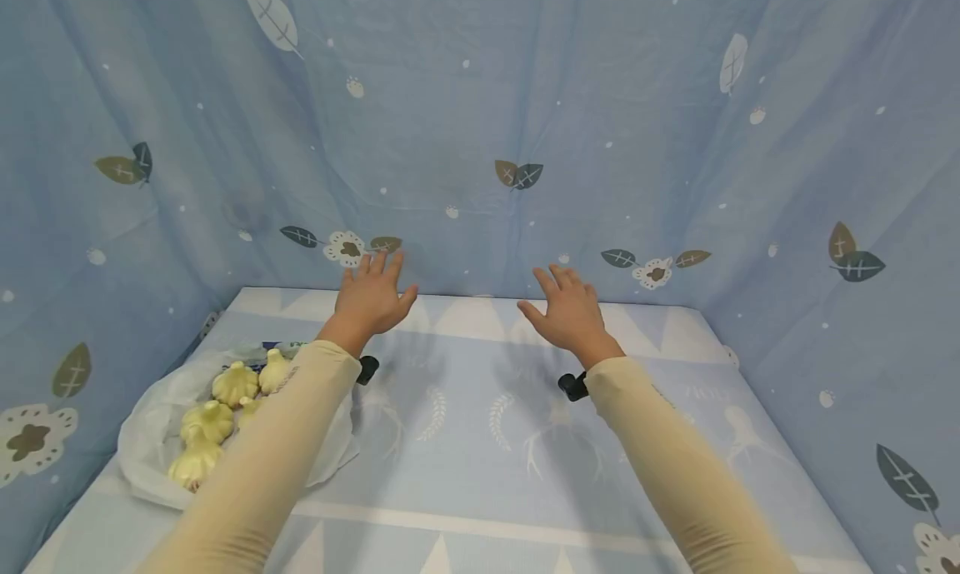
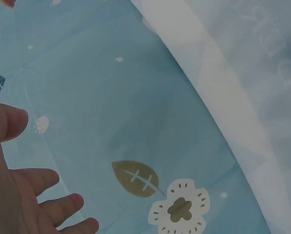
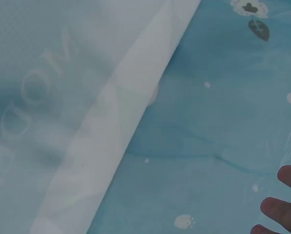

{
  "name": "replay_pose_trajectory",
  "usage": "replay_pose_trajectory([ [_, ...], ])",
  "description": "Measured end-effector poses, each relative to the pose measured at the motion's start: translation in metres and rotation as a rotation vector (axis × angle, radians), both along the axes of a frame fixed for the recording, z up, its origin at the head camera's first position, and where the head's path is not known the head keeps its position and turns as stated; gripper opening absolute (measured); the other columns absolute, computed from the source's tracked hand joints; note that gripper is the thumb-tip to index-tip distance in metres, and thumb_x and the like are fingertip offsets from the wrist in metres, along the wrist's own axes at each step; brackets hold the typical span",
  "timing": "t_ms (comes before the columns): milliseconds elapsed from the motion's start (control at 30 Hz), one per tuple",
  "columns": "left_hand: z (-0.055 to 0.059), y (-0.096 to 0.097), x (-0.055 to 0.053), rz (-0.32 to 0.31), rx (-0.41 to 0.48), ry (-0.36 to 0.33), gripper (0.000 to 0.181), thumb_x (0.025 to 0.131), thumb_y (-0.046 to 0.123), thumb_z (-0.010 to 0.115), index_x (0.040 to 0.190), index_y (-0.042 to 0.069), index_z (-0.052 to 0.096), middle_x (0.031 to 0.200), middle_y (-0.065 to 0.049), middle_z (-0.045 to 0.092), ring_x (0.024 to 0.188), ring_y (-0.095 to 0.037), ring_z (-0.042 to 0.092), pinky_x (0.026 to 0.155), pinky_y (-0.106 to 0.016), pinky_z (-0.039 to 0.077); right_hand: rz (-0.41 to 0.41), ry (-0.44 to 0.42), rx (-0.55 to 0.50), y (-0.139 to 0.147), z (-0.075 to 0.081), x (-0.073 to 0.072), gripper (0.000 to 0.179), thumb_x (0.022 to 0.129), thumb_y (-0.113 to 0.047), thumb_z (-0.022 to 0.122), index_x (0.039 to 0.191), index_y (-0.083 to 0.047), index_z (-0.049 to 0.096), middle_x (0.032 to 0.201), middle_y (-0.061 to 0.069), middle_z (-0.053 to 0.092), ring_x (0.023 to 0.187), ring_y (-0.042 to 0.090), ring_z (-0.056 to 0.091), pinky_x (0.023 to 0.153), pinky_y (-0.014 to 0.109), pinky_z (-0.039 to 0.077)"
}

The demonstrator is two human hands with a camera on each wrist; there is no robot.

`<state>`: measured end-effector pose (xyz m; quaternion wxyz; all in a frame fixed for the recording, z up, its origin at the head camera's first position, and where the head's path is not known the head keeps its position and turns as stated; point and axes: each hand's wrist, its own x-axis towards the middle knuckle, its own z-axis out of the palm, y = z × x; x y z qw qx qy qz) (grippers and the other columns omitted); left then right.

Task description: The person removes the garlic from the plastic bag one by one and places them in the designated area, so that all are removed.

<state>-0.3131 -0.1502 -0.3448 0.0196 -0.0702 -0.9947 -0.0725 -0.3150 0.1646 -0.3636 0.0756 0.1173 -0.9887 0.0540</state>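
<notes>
My left hand (image 1: 371, 301) is held out over the far part of the table, its fingers spread and nothing in it. Opposite it, my right hand (image 1: 572, 314) hovers the same way, also bare. In the left wrist view, the spread fingers (image 2: 70, 204) show against the blue curtain; the right wrist view catches only a few fingertips (image 3: 280, 209) at its right edge. A white plastic bag (image 1: 146, 441) lies opened out at the table's left, with several garlic bulbs (image 1: 236, 384) in it. My left forearm covers part of the bag and bulbs.
A pale blue and white patterned cloth covers the table (image 1: 465, 474). Blue curtains (image 1: 450, 124) with leaf and flower prints hang behind it and on both sides. Small black wrist cameras (image 1: 573, 386) stick out from under my sleeves.
</notes>
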Motion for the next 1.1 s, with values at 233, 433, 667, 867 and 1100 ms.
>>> replay_pose_trajectory([
  [233, 0.006, -0.012, 0.007, -0.007, 0.019, -0.012, 0.07, 0.102, 0.047, 0.029, 0.157, 0.01, 0.006, 0.161, -0.022, 0.01, 0.148, -0.045, 0.009, 0.117, -0.065, 0.012, 0.045, 0.001, -0.064, -0.017, 0.002, 0.007, 0.074, 0.096, -0.06, 0.042, 0.155, -0.019, 0.024, 0.16, 0.012, 0.024, 0.147, 0.035, 0.022, 0.116, 0.061, 0.022],
  [433, 0.01, -0.022, 0.015, -0.014, 0.019, 0.006, 0.07, 0.102, 0.044, 0.03, 0.156, 0.005, 0.009, 0.16, -0.025, 0.013, 0.146, -0.047, 0.014, 0.115, -0.065, 0.018, 0.092, 0.005, -0.116, -0.031, -0.001, 0.013, 0.074, 0.096, -0.06, 0.042, 0.154, -0.018, 0.026, 0.158, 0.011, 0.027, 0.147, 0.033, 0.024, 0.116, 0.06, 0.024],
  [667, 0.016, -0.036, 0.024, -0.004, 0.026, -0.005, 0.069, 0.102, 0.043, 0.032, 0.156, 0.004, 0.012, 0.159, -0.026, 0.013, 0.146, -0.047, 0.013, 0.114, -0.066, 0.018, 0.131, 0.006, -0.164, -0.048, -0.004, 0.02, 0.073, 0.095, -0.061, 0.043, 0.153, -0.019, 0.029, 0.157, 0.009, 0.031, 0.145, 0.03, 0.028, 0.116, 0.056, 0.027],
  [867, 0.017, -0.05, 0.032, 0.011, 0.027, -0.001, 0.071, 0.102, 0.043, 0.033, 0.155, 0.002, 0.011, 0.158, -0.029, 0.014, 0.145, -0.048, 0.015, 0.114, -0.066, 0.02, 0.166, 0.007, -0.188, -0.062, -0.008, 0.025, 0.072, 0.095, -0.06, 0.044, 0.153, -0.019, 0.03, 0.156, 0.007, 0.033, 0.145, 0.03, 0.029, 0.116, 0.054, 0.027],
  [1100, 0.016, -0.069, 0.041, 0.021, 0.031, 0.007, 0.072, 0.102, 0.043, 0.033, 0.155, 0.0, 0.01, 0.157, -0.03, 0.017, 0.143, -0.049, 0.018, 0.112, -0.066, 0.023, 0.219, 0.008, -0.234, -0.078, -0.014, 0.033, 0.069, 0.096, -0.057, 0.044, 0.152, -0.018, 0.032, 0.156, 0.007, 0.034, 0.144, 0.029, 0.032, 0.116, 0.05, 0.03],
])
